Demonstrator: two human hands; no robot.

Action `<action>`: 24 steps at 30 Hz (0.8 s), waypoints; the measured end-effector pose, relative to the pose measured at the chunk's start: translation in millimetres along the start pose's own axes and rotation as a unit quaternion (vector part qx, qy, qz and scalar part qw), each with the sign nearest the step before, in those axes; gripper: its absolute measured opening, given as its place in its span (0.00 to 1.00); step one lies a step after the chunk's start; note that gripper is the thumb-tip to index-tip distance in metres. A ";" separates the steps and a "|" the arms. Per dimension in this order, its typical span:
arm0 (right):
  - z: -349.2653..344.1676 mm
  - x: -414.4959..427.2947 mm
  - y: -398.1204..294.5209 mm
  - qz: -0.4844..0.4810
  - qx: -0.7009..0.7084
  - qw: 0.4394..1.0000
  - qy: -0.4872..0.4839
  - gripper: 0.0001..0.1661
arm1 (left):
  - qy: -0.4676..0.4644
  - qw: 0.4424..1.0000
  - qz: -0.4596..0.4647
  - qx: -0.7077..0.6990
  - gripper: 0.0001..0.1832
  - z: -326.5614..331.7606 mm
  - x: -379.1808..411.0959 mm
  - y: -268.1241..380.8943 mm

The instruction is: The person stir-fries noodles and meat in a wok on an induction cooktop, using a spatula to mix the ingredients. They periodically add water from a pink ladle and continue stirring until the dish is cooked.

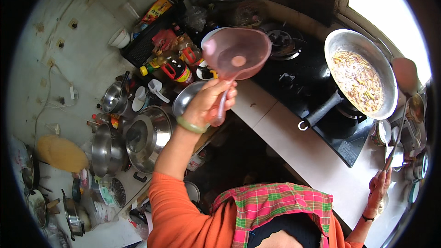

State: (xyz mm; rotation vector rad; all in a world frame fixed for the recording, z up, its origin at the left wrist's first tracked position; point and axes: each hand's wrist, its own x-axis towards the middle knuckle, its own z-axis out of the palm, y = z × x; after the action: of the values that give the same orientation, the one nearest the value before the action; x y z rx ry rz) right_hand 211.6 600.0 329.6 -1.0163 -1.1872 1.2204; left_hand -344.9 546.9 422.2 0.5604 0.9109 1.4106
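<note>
My left hand (pixel 220 100) grips the handle of a translucent pink plastic water dipper (pixel 255 55), raised over the counter corner. The dipper looks empty, though its clear wall makes this hard to judge. At the far right my right hand (pixel 379 187) holds a long-handled wok spatula (pixel 399 134). The spatula's broad blade (pixel 406 74) is up beside the wok's right rim, outside the food. On the black gas stove (pixel 310 72) stands a metal wok (pixel 332 43) with a black handle (pixel 324 108) towards me. Shredded food (pixel 358 79) lies in brownish, foamy liquid inside it.
Sauce bottles (pixel 177 69) crowd the back corner near a metal bowl (pixel 184 98). Leftward stand a lidded pot (pixel 148 141) and a steel basin (pixel 103 151). A bare burner (pixel 284 43) is behind the dipper. Cups and tins (pixel 382 132) stand right of the stove.
</note>
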 end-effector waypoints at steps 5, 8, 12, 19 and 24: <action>59.6 -19.0 -18.7 -0.039 0.025 0.989 -0.141 0.32 | 0.110 0.992 0.045 0.030 0.08 -54.6 -72.8 24.3; 98.8 -34.2 -19.6 -0.005 0.014 0.979 -0.205 0.34 | 0.153 0.987 0.027 0.047 0.07 -87.9 -106.8 30.9; 137.1 -50.3 -6.8 0.074 0.012 0.953 -0.293 0.32 | 0.219 0.974 0.003 0.059 0.06 -129.5 -133.2 21.9; 197.0 -63.9 2.6 0.196 -0.077 0.925 -0.317 0.31 | 0.237 0.966 -0.051 0.092 0.07 -186.9 -136.3 5.3; 201.3 -76.3 34.7 0.165 -0.067 0.930 -0.323 0.27 | 0.231 0.962 -0.092 0.112 0.05 -212.4 -124.8 2.6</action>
State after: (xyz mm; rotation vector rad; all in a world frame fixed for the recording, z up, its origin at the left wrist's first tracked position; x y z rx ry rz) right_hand 10.0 518.4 313.4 -0.9674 -1.6642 1.8511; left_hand -508.0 386.9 330.0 0.3024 1.4721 1.2959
